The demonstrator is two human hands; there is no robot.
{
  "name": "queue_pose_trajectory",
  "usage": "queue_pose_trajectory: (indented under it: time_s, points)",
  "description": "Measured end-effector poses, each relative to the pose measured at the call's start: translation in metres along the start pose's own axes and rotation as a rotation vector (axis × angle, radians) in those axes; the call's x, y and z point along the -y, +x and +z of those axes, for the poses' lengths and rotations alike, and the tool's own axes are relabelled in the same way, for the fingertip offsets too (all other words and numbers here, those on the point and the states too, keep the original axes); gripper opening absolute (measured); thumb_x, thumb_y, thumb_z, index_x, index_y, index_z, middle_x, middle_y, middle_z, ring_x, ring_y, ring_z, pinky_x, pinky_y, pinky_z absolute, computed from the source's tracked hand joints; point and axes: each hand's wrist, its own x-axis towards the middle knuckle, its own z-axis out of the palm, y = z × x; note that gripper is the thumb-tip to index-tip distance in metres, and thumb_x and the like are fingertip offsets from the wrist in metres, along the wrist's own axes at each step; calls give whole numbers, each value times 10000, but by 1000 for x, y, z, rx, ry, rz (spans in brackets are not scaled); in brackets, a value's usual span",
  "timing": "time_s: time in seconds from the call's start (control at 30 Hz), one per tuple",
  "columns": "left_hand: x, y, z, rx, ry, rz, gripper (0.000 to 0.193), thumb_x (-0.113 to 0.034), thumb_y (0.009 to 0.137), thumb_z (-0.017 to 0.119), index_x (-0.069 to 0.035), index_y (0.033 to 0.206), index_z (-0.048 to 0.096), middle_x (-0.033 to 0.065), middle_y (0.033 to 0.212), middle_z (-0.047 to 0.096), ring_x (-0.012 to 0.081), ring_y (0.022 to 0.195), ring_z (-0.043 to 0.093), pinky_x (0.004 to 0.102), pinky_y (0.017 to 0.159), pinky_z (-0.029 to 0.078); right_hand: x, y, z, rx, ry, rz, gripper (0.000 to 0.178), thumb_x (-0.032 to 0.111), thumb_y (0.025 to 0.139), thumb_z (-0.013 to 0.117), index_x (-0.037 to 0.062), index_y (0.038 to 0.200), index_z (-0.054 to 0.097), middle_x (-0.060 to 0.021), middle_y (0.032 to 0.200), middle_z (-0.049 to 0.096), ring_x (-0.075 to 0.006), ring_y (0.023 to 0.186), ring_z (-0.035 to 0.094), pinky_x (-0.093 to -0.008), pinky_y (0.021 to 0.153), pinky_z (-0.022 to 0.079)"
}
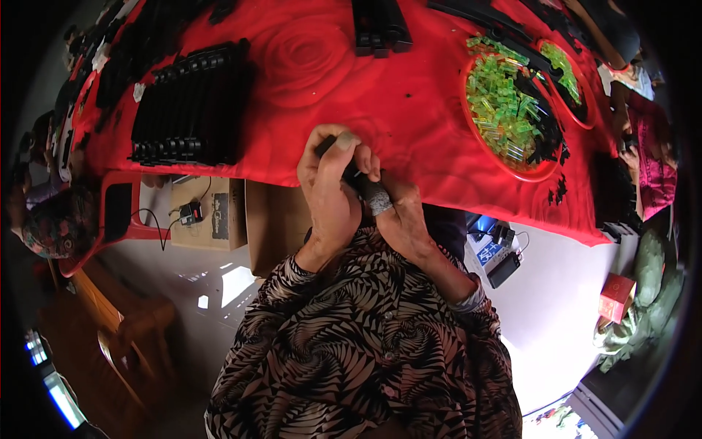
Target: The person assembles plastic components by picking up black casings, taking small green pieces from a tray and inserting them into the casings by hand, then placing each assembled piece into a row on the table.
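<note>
From where I stand, the biggest thing is the bench (424, 124), spread with a red rose-patterned cloth. A person in a black-and-tan swirl-print shirt (365, 329) sits up against its near edge. Below that edge is an open cardboard box (278, 223). On the left of the cloth lies a stack of ribbed black plastic parts (194, 110); on the right is an orange-red basin (523, 175), a second basin (591, 117) just beyond it.

The left hand (329, 190) has its fingers curled closed on a black piece (355, 178), thumb on top. The right hand (404, 216), with a grey band round it, meets the piece's lower end; I can't tell how far its fingers close. The piece sits at the bench's near edge. Smallest are the translucent green clips (497, 91) heaped in the basin.
</note>
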Motion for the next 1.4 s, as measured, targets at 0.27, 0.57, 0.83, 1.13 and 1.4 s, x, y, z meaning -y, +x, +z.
queue_pose_trajectory:
  time_s: [0.27,0.57,0.83,1.13,1.4]
  points:
    - [-7,28,-15,-26,-203,-235,256,-286,937,569,-41,914,498,39,686,481,173,667,506,310,705,436,31,6,-31,257,157,325,319,-115,800,390,-43,1082,521,-78,708,598,-146,616,547,-289,567,441]
    - [1,27,-8,-40,-133,-223,239,-286,951,540,-55,900,512,22,715,458,150,680,469,311,697,408,26,9,-22,132,161,432,82,38,904,552,-32,944,539,-77,660,581,-138,565,519,-299,515,415]
    - [3,10,11,98,-32,28,148,-171,942,529,-23,930,521,36,767,478,129,688,474,314,635,429,7,7,-27,79,32,206,113,98,900,586,-11,889,559,-239,695,541,-431,629,542,-443,537,404]
    - [10,2,24,177,4,55,164,-174,922,456,-13,898,478,57,751,445,147,643,421,310,591,388,25,7,-40,-12,77,127,77,55,825,597,-3,812,547,-214,639,487,-412,571,513,-398,479,388]
    - [18,1,33,118,96,56,156,-182,923,483,-27,903,478,56,764,453,164,653,447,329,613,410,10,3,-29,-135,151,143,139,101,812,594,-3,737,539,-164,556,450,-270,457,407,-380,452,347]
